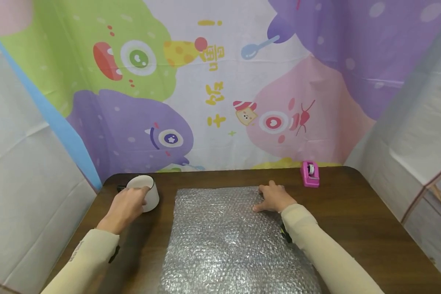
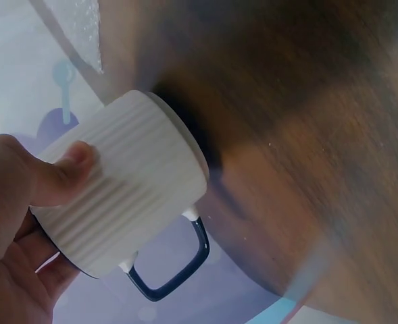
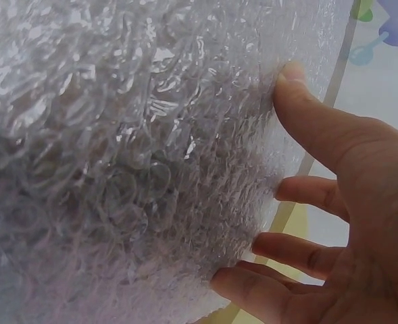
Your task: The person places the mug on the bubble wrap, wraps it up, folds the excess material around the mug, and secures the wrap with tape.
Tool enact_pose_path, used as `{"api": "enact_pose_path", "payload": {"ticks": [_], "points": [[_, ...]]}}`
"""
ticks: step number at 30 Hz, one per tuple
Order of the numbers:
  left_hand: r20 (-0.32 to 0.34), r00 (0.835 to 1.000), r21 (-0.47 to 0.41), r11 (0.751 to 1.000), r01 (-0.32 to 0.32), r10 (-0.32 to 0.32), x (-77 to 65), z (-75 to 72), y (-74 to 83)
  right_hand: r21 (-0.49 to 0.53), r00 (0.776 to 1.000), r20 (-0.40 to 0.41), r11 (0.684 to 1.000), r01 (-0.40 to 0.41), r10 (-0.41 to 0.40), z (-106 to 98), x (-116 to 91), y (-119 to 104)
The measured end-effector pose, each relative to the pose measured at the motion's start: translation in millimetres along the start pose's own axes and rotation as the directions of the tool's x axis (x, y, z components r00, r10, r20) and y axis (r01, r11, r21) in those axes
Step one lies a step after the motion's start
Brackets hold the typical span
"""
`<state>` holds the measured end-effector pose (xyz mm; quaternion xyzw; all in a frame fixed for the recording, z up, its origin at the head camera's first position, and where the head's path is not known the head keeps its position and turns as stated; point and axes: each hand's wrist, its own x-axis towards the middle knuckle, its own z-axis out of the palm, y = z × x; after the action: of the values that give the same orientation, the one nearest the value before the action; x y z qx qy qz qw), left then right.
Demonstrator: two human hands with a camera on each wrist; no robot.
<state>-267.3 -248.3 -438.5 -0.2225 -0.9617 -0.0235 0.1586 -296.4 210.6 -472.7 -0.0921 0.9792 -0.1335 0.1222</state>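
Note:
A white ribbed mug (image 2: 128,175) with a dark rim and a black handle (image 2: 178,273) is at the table's left. My left hand (image 1: 126,206) grips it by the rim, thumb on the outer wall; the fingertips at the mouth are hidden in the left wrist view. Whether its base touches the table I cannot tell. A sheet of clear bubble wrap (image 1: 217,237) lies flat across the middle. At its far right corner, my right hand (image 1: 275,197) touches the sheet, fingers spread along the edge and thumb (image 3: 307,108) resting on top.
A pink tape dispenser (image 1: 310,174) stands near the far right corner of the brown wooden table (image 1: 353,228). Behind the table hangs a cloth (image 1: 213,151) printed with cartoon monsters. Pale fabric panels (image 1: 33,171) flank both sides.

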Motion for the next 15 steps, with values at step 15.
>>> {"api": "enact_pose_path", "payload": {"ticks": [15], "points": [[-0.042,0.998,0.02,0.999,-0.044,0.045,1.4,3.6,10.5,0.003,1.0,-0.003,1.0,-0.002,0.002,-0.1,-0.5,-1.1]]}}
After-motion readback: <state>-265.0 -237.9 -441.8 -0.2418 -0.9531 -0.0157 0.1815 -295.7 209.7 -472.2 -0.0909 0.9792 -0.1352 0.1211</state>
